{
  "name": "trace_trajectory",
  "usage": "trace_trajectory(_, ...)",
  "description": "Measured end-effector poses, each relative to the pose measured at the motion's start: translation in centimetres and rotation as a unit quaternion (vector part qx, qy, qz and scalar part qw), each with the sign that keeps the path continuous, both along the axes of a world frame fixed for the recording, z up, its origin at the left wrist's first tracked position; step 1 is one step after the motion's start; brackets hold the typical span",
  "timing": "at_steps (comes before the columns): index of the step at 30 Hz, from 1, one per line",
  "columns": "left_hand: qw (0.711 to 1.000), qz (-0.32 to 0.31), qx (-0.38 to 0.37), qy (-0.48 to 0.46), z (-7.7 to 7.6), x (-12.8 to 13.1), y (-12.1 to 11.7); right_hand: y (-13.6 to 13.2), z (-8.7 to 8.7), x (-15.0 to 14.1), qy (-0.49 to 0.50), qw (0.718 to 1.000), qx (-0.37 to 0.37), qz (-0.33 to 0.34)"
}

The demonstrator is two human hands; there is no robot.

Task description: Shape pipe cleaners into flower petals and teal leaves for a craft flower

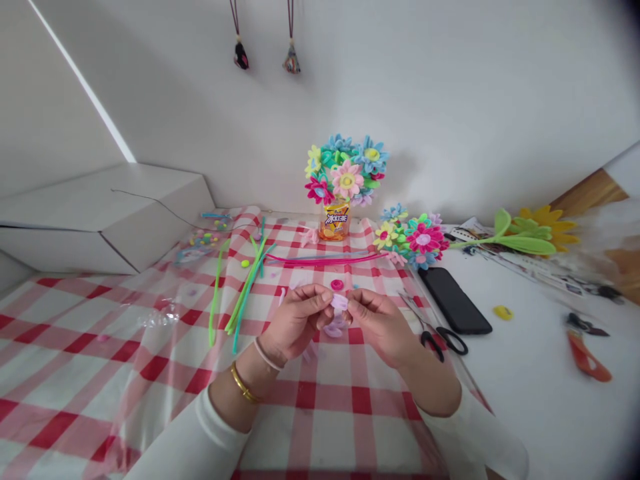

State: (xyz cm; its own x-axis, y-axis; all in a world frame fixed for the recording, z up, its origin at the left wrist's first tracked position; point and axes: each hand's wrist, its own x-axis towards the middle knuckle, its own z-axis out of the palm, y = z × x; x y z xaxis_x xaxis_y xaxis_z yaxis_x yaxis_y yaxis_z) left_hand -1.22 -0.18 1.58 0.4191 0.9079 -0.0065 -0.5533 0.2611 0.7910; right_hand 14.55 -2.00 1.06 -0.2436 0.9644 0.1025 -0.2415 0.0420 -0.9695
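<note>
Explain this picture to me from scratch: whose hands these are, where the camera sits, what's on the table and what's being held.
There is no machine here: these are one person's bare hands. The single picture comes from a camera worn on the head, looking forward and down. The left hand and right hand pinch a small pale purple piece between them. Below is a red-and-white checked tablecloth. Green pipe cleaners lie to the left, pink ones farther back. A bouquet stands in an orange container. To the right are scissors and a black phone.
</note>
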Motion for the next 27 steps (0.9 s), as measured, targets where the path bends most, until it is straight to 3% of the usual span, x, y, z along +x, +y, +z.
trace_trajectory(7,1.0,-0.015,0.004,0.02,-0.2,0.2,0.1,0.4,-0.3,0.1,-0.007,0.999,-0.008,-0.048)
trace_trajectory(22,0.995,0.007,0.089,0.052,-0.8,0.7,-0.2,-0.3,-0.2,-0.8,0.013,0.999,-0.016,-0.026)
trace_trajectory(27,0.987,0.056,0.108,0.104,-1.2,1.2,-0.1,-0.2,-0.1,-0.9,-0.014,0.998,-0.008,-0.066)
